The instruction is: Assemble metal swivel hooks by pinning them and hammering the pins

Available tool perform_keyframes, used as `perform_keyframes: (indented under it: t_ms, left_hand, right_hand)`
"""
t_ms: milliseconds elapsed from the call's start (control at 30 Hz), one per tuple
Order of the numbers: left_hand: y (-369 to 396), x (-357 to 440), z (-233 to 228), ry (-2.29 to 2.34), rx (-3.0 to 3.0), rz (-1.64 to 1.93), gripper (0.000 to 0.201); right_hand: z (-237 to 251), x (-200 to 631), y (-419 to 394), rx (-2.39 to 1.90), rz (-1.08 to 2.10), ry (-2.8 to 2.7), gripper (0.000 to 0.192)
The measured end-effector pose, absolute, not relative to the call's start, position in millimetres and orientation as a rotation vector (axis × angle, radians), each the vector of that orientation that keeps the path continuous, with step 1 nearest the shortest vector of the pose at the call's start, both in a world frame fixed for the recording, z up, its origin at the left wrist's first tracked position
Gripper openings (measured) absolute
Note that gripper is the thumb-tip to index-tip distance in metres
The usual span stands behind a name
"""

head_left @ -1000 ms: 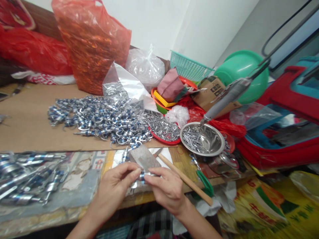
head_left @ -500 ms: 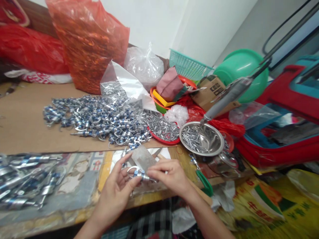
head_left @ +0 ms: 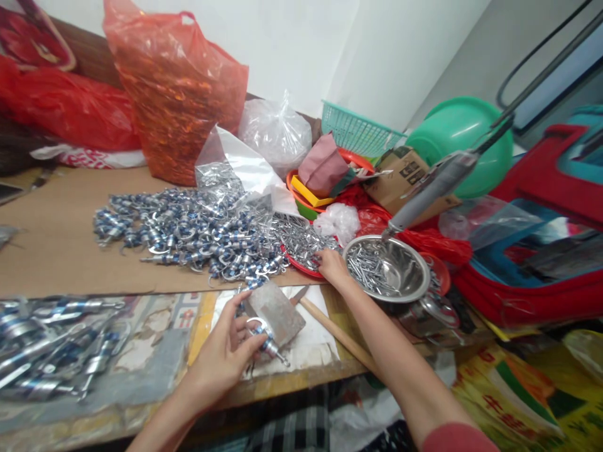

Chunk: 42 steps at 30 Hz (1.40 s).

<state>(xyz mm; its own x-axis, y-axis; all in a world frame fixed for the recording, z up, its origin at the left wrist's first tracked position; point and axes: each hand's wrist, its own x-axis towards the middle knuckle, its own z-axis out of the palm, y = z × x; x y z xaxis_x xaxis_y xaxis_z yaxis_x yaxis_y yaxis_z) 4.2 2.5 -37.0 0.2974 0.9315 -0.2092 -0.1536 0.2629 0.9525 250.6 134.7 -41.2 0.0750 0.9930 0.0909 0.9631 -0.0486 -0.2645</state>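
Left hand (head_left: 223,358) pinches a metal swivel clip (head_left: 264,339) over the wooden table edge (head_left: 282,386). Right hand (head_left: 332,265), fingers curled, touches the pins in the red tray (head_left: 301,267). Beyond: brown cardboard sheet (head_left: 51,245), white wall (head_left: 301,44).

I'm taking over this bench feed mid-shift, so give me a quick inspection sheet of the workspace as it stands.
Surface: wooden table partly covered by brown cardboard.
Job's things: small blue-and-silver clasp pinched in the left hand, beside a grey metal block; red tray of silver parts; steel bowl of pins.
Clutter: heap of finished clasps, orange bag, clear bag, green basin, teal basket.
Grippers: left hand has its grip shut on the clasp; right hand reaches into the red tray, fingers hidden.
Cables: dark cable on the right wall.
Surroundings: white wall, red case.
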Motion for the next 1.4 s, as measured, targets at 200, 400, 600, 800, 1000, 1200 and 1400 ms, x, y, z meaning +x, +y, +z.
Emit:
perform_keyframes:
  t_ms: [200,400,600,800,1000,1200,1400]
  left_hand:
    - [4,5,-45,0.940,0.946,1.005,0.070]
    - [6,6,-48,0.903,0.874,1.052,0.078]
    - [7,7,-44,0.901,0.839,1.041,0.080]
    - [8,7,-46,0.892,0.848,1.045,0.080]
    - [7,7,-47,0.886,0.833,1.060,0.078]
    - [7,7,-49,0.848,0.821,1.069,0.080]
    - [8,8,-49,0.880,0.828,1.062,0.084]
  right_hand:
    - [-36,244,114,-1.870,0.367,-1.790,0.021]
    - [-24,189,42,-1.508,0.834,-1.727,0.013]
    - [-16,164,3,-1.334,0.564,-2.040,0.015]
    - [-10,159,7,-1.404,0.627,-2.184,0.009]
    - [-21,150,16,-1.381,0.570,-2.156,0.010]
    - [-31,148,10,-1.336,0.587,-2.059,0.013]
    - [-20,145,8,-1.398,0.656,-1.966,0.011]
